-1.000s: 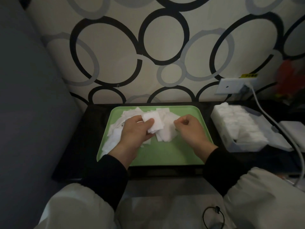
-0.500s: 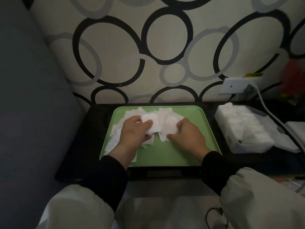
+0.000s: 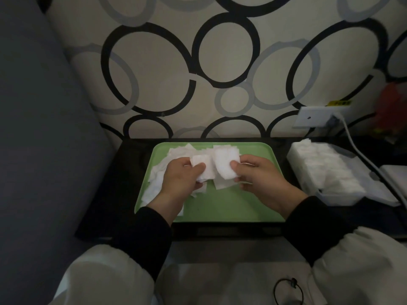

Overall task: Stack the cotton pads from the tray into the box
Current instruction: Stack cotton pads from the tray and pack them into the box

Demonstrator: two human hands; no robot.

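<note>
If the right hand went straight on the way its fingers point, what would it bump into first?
Most likely the small bunch of cotton pads gripped by the left hand. The right hand, pinching one pad, points left toward it, though depth is hard to judge.

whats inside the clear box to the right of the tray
White cotton pads packed in rows fill the box along its whole length. They cover the box floor and any lower layers, so how deep the stack goes cannot be seen.
</note>
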